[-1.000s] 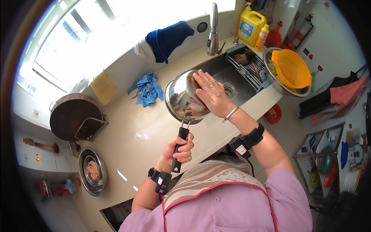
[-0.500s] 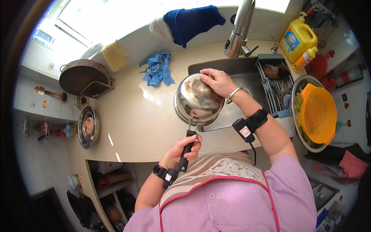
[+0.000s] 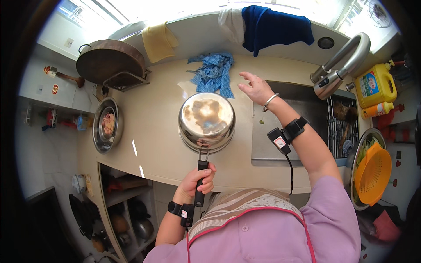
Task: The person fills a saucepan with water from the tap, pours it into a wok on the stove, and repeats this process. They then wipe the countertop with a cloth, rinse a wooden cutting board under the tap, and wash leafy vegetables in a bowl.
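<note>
A shiny metal saucepan (image 3: 207,116) is bottom up over the counter, left of the sink, with brownish stains on its base. I cannot tell if its rim touches the counter. My left hand (image 3: 198,180) is closed around its black handle, which points toward me. My right hand (image 3: 257,89) is empty, its fingers apart, beside the sink's far left corner. A crumpled blue cloth (image 3: 213,72) lies on the counter just left of those fingers and beyond the pan.
The sink (image 3: 285,131) is on the right, with a faucet (image 3: 342,70), a drying rack (image 3: 341,127) and a yellow jug (image 3: 375,85) around it. An orange colander (image 3: 372,175) sits on a metal bowl at far right. To the left are a bowl of meat (image 3: 108,127) and a big pan (image 3: 109,61).
My right hand has let go of the saucepan's base and moved away from it. My left hand has carried the pan left, from the sink's edge to above the counter. The view has shifted right.
</note>
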`<state>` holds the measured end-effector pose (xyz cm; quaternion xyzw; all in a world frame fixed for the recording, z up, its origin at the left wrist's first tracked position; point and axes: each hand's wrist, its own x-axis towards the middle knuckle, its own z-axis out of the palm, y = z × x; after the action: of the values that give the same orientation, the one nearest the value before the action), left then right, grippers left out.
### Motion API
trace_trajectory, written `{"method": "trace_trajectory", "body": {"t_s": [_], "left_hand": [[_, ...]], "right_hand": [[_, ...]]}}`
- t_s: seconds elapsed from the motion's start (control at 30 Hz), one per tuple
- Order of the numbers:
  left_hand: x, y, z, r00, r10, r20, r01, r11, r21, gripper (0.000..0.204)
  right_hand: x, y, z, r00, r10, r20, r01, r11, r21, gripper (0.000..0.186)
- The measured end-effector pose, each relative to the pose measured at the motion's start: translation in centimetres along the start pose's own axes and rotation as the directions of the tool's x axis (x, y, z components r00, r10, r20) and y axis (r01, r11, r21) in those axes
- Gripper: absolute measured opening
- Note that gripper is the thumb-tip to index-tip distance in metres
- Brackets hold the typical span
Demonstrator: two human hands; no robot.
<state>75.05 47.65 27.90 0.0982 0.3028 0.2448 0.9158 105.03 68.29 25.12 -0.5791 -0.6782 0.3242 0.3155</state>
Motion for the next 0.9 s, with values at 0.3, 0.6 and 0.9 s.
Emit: {"method": "trace_trajectory", "body": {"t_s": [0.3, 0.6, 0.9], "left_hand": [[-3.3, 5.0, -5.1, 0.989, -0.008, -0.15, 0.013, 0.999, 0.035, 0.015], [-1.7, 6.4, -5.3, 0.991, -0.005, -0.137, 0.011, 0.999, 0.044, 0.015], [2.2, 4.5, -1.2, 0.995, -0.051, -0.09, 0.057, 0.996, 0.067, 0.012]], "right_hand": [[11.5, -1.2, 11.4, 0.999, -0.037, -0.012, 0.026, 0.87, -0.492, 0.094], [7.2, 1.7, 9.1, 0.991, 0.137, 0.0, -0.13, 0.939, -0.32, 0.036], [-6.8, -5.1, -0.7, 0.94, -0.301, -0.159, 0.323, 0.935, 0.143, 0.044]]}}
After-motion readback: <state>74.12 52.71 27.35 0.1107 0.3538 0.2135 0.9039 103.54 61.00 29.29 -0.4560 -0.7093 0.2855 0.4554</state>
